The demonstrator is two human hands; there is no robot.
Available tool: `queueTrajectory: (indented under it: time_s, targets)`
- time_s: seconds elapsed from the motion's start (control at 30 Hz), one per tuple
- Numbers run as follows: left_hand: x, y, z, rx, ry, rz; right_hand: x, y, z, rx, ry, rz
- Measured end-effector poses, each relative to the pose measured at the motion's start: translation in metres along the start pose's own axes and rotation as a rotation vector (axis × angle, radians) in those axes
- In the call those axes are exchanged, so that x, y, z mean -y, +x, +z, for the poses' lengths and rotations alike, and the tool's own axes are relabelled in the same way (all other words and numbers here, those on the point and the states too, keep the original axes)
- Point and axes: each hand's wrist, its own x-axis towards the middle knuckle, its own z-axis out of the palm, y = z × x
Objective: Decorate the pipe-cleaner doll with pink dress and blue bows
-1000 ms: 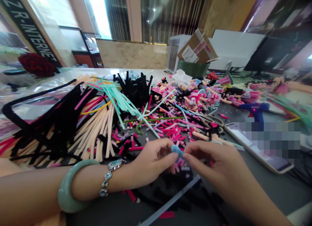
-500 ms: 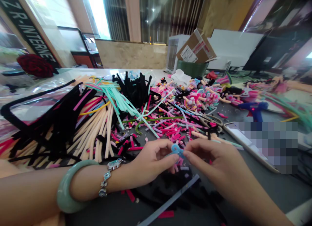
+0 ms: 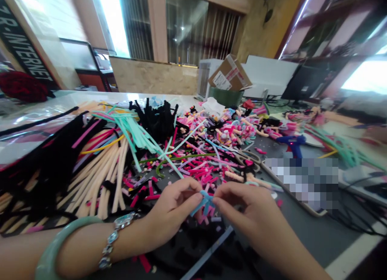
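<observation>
Between my two hands is a small blue piece of bent pipe cleaner [image 3: 205, 203]. My left hand [image 3: 178, 203] pinches its left side between thumb and forefinger. On the other side, the thumb and fingertips of my right hand [image 3: 244, 205] close on its right edge. Just beyond my fingers lie many short pink pipe cleaner offcuts [image 3: 205, 171]. A pale blue-grey strip [image 3: 208, 254] rests on the dark table below my hands.
Beige pipe cleaners [image 3: 99, 175] and black ones [image 3: 51, 163] are heaped at left, with mint-green ones [image 3: 136, 131] beyond. Scissors [image 3: 249, 159], a phone [image 3: 298, 187] and a blue glue gun [image 3: 293, 145] lie to the right. Small pipe cleaner dolls [image 3: 236, 131] pile up behind.
The blue piece has turned in my fingers; its round loop no longer shows and short ends now point downward. The head view has shifted, and both hands appear lower and further left.
</observation>
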Motion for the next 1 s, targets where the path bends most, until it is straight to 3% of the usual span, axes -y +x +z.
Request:
queueTrajectory:
  time_s: [0.1,0.2,0.27,0.33,0.43,0.53,0.73,1.0]
  targets:
    - [0.001,0.001,-0.001,-0.058,0.087,0.028,0.001,0.001,-0.002,-0.004,0.013,-0.010]
    - [0.001,0.002,-0.002,-0.075,0.104,0.008,-0.005,0.006,-0.021,-0.066,-0.097,0.067]
    - [0.001,0.003,-0.002,-0.063,0.094,-0.003,-0.018,0.012,-0.048,-0.155,-0.337,0.203]
    - [0.002,0.003,-0.001,-0.053,0.076,-0.005,-0.040,0.017,-0.081,-0.226,-0.677,0.467]
    - [0.004,0.002,-0.001,-0.061,0.054,-0.013,-0.085,0.023,-0.131,-0.252,-0.814,0.721]
    - [0.006,0.002,-0.001,-0.068,0.041,-0.007,-0.128,0.027,-0.166,-0.218,-0.899,0.859]
    - [0.006,0.003,-0.002,-0.071,0.013,-0.018,-0.173,0.047,-0.186,-0.182,-0.982,0.829]
    - [0.003,0.006,-0.001,-0.090,-0.051,-0.012,-0.181,0.065,-0.177,-0.348,-1.064,0.584]
